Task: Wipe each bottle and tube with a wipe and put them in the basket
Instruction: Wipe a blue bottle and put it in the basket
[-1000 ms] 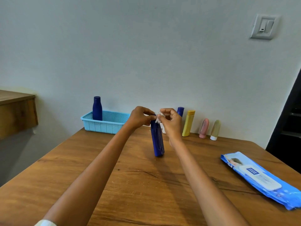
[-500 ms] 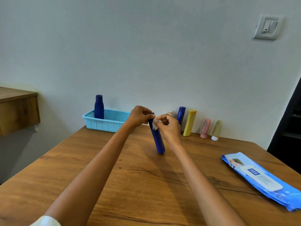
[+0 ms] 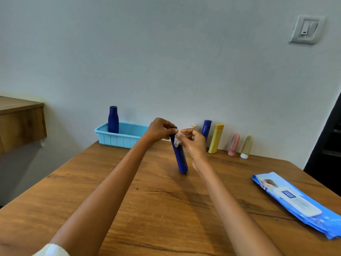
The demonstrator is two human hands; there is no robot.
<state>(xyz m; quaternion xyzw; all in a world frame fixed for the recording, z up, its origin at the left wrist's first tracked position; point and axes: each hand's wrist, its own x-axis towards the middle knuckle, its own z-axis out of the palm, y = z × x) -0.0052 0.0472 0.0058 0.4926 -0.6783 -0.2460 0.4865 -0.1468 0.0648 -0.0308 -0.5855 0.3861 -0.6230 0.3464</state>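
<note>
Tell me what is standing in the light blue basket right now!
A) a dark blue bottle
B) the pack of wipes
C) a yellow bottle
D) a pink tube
A: a dark blue bottle stands upright at the left end of the basket.

Both arms outstretched, left hand [image 3: 160, 130] fingers curled, right hand [image 3: 193, 143] seemingly pinching

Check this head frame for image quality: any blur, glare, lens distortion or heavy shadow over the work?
Head view: sharp, evenly lit; the blue tube, wipe, left hand and right hand show no motion blur. Wide-angle bending shows at the dark doorway on the right. Soft sheen on the table, no harsh glare; only faint shadows under the arms.
</note>
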